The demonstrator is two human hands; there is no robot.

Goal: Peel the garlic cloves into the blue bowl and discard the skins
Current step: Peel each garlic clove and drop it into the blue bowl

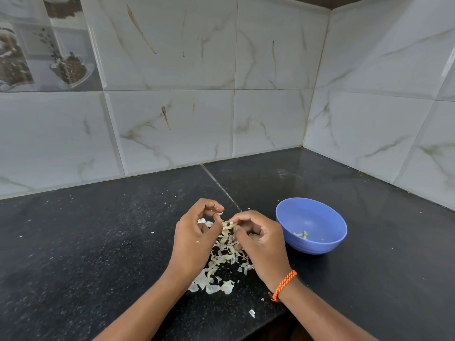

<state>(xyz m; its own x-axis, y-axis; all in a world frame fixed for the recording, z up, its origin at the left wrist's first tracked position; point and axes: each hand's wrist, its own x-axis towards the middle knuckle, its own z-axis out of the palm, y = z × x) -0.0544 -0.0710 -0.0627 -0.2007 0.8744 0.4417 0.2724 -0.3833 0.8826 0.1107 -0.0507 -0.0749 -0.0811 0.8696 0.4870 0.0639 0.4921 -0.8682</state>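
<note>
The left hand (197, 232) curls its fingers (216, 226) to pinch one end of a garlic clove (227, 225), held just above the black table (98, 242). Below it lies a heap of loose skins (221, 264), not yet discarded. The right hand (261, 242) pinches the clove's other end with thumb and forefinger, apparently pulling skin away. Further right, the blue bowl (327, 244) stands on the table, holding only a few pale peeled pieces (302, 234). Judging by this, peeling is under way; skin clearing remains.
</note>
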